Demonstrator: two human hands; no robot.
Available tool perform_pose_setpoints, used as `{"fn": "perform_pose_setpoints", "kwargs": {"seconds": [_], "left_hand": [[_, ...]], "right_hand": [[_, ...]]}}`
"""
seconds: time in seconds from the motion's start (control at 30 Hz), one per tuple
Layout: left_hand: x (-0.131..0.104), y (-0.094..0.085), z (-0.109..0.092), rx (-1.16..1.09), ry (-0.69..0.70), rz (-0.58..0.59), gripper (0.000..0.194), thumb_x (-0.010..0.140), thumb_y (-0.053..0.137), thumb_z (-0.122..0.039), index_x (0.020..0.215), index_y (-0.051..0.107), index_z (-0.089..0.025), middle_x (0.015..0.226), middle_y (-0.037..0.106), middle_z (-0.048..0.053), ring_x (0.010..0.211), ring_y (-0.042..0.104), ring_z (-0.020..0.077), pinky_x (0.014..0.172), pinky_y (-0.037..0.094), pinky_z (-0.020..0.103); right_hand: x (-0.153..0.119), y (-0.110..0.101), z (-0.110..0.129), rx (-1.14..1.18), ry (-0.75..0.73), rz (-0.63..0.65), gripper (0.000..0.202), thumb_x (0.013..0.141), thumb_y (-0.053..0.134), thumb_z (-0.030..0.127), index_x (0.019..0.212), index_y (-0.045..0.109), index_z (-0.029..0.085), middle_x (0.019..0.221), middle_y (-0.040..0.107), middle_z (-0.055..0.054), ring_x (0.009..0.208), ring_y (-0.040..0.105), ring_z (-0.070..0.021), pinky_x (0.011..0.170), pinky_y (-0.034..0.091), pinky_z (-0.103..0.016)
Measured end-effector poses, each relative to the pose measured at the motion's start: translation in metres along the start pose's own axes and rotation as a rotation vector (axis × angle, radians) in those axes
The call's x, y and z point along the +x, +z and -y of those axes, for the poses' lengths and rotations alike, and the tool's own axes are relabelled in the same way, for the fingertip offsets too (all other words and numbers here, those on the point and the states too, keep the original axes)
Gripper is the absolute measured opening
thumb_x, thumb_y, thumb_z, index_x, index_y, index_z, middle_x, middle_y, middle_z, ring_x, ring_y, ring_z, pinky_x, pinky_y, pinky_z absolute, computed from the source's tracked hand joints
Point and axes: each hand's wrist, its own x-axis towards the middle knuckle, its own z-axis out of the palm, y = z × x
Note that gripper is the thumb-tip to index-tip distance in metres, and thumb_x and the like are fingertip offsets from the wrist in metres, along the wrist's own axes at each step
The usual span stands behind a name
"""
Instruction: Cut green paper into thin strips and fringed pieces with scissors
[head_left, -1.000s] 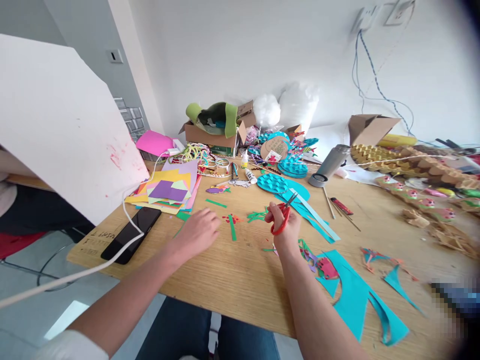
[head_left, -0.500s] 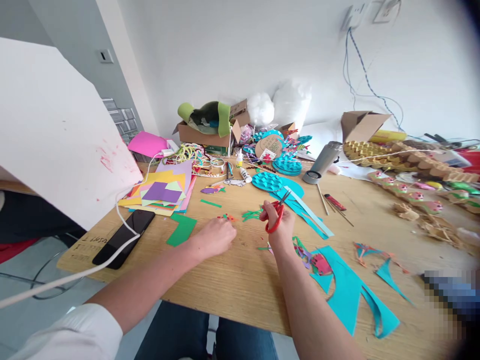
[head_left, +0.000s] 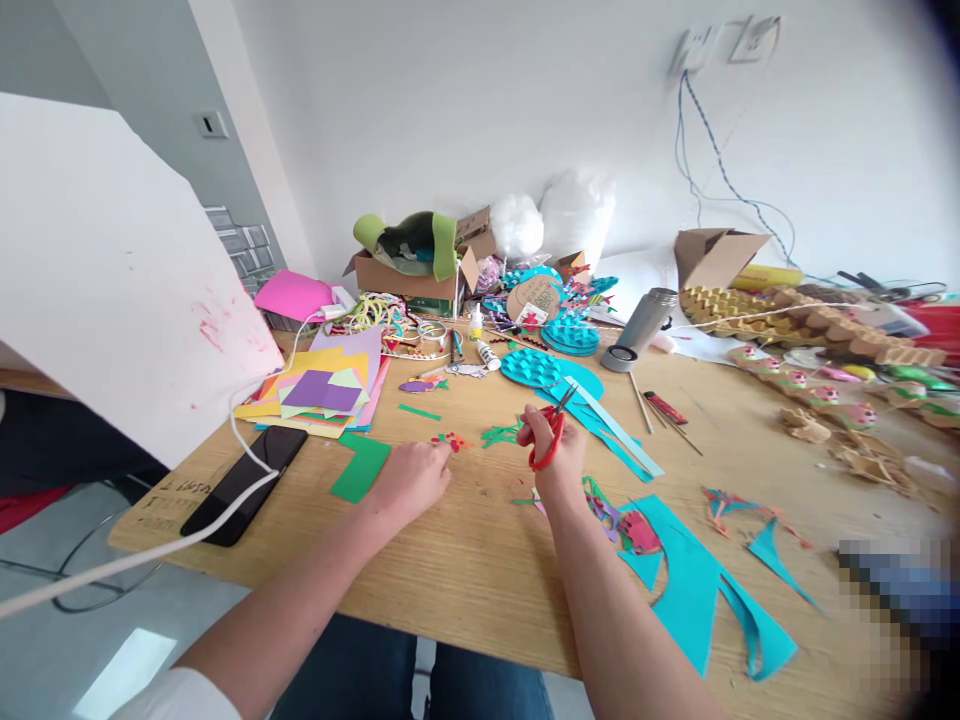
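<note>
My right hand (head_left: pixel 561 455) grips a pair of scissors (head_left: pixel 553 437) by the red handles, blades pointing up and away. My left hand (head_left: pixel 416 478) rests low over the table with its fingers curled together; what is in them, if anything, is hidden. Its fingertips are at a cluster of small red and orange paper bits (head_left: pixel 448 440). Beside that hand lies a cut piece of green paper (head_left: pixel 361 470), with a thin green strip (head_left: pixel 419 411) farther back. Between both hands sits a small heap of green paper slivers (head_left: pixel 501 433).
Turquoise sheet offcuts (head_left: pixel 686 570) lie by my right forearm. A phone (head_left: pixel 247 485) with a white cable and stacked coloured paper (head_left: pixel 322 390) are at left. A grey flask (head_left: pixel 637 330), a red box cutter (head_left: pixel 666 406) and glue bottles (head_left: pixel 488 356) stand or lie farther back.
My left hand has drawn back slightly to the left, showing more of the red and orange bits. My right hand still holds the scissors in nearly the same place.
</note>
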Motion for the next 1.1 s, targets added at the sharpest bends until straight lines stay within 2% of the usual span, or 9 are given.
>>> {"fn": "perform_pose_setpoints", "kwargs": {"seconds": [0.13,0.3,0.4,0.5,0.63,0.77,0.9,1.0,1.1], "left_hand": [[-0.001,0.001,0.017,-0.133,-0.160,-0.111,0.029,0.080,0.046,-0.015,0.099,0.068,-0.017,0.089,0.073,0.012,0.082,0.068,0.0242,0.075,0.049,0.034],[0.003,-0.010,0.044,-0.330,-0.358,-0.306,0.023,0.075,0.054,-0.019,0.091,0.070,-0.019,0.078,0.072,0.007,0.077,0.068,0.0207,0.073,0.050,0.030],[0.009,-0.019,0.059,-0.698,-0.446,-0.421,0.017,0.068,0.061,-0.018,0.083,0.068,-0.018,0.068,0.070,0.004,0.067,0.068,0.0195,0.064,0.052,0.028],[0.019,-0.026,0.070,-1.104,-0.530,-0.421,0.017,0.065,0.064,-0.017,0.081,0.064,-0.014,0.060,0.066,0.003,0.057,0.067,0.0187,0.053,0.053,0.027],[0.033,-0.032,0.077,-1.475,-0.656,-0.397,0.015,0.063,0.064,-0.008,0.078,0.061,-0.010,0.056,0.065,0.003,0.051,0.066,0.0162,0.049,0.053,0.023],[0.041,-0.029,0.082,-1.592,-0.694,-0.354,0.015,0.066,0.057,-0.002,0.080,0.061,-0.008,0.056,0.067,0.006,0.054,0.068,0.0159,0.051,0.053,0.020],[0.045,-0.019,0.084,-1.664,-0.716,-0.337,0.016,0.069,0.052,-0.001,0.080,0.061,-0.008,0.057,0.068,0.007,0.054,0.068,0.0143,0.049,0.052,0.017],[0.046,-0.013,0.084,-1.698,-0.728,-0.334,0.015,0.069,0.051,0.000,0.078,0.061,-0.008,0.056,0.068,0.007,0.053,0.067,0.0142,0.047,0.051,0.016],[0.044,-0.008,0.084,-1.718,-0.729,-0.325,0.015,0.070,0.051,0.001,0.076,0.061,-0.008,0.056,0.068,0.008,0.052,0.067,0.0141,0.047,0.051,0.016]], "right_hand": [[0.000,0.000,0.001,0.002,0.002,0.007,0.037,0.077,0.063,0.042,0.049,0.057,0.017,0.049,0.058,-0.003,0.052,0.053,-0.0144,0.048,0.039,-0.024],[-0.001,0.001,0.003,-0.026,-0.011,-0.008,0.039,0.076,0.063,0.044,0.048,0.056,0.018,0.048,0.057,-0.004,0.056,0.057,-0.0172,0.047,0.039,-0.024],[-0.001,0.001,0.002,-0.053,-0.045,-0.027,0.039,0.078,0.060,0.043,0.049,0.055,0.018,0.050,0.057,-0.003,0.055,0.057,-0.0165,0.048,0.040,-0.024],[0.001,-0.003,0.000,-0.110,-0.102,-0.053,0.039,0.082,0.054,0.044,0.053,0.054,0.018,0.052,0.057,-0.003,0.056,0.057,-0.0164,0.051,0.042,-0.026],[0.010,-0.011,-0.006,-0.281,-0.199,-0.037,0.032,0.087,0.045,0.043,0.069,0.055,0.018,0.058,0.061,-0.005,0.058,0.059,-0.0194,0.055,0.044,-0.029],[0.011,-0.010,-0.015,-0.568,-0.388,0.185,0.009,0.076,0.053,0.022,0.081,0.060,0.018,0.080,0.069,-0.011,0.079,0.063,-0.0269,0.079,0.043,-0.041],[0.000,0.002,-0.023,-0.804,-0.570,0.485,0.022,0.067,0.056,0.010,0.086,0.061,0.018,0.092,0.070,-0.011,0.100,0.058,-0.0291,0.102,0.027,-0.048],[-0.005,0.007,-0.027,-0.946,-0.624,0.588,0.027,0.069,0.054,0.009,0.095,0.059,0.018,0.104,0.068,-0.013,0.109,0.054,-0.0287,0.107,0.017,-0.051],[-0.004,0.008,-0.030,-1.065,-0.627,0.607,0.026,0.072,0.053,0.009,0.097,0.057,0.017,0.106,0.067,-0.013,0.111,0.053,-0.0280,0.108,0.015,-0.052]]}}
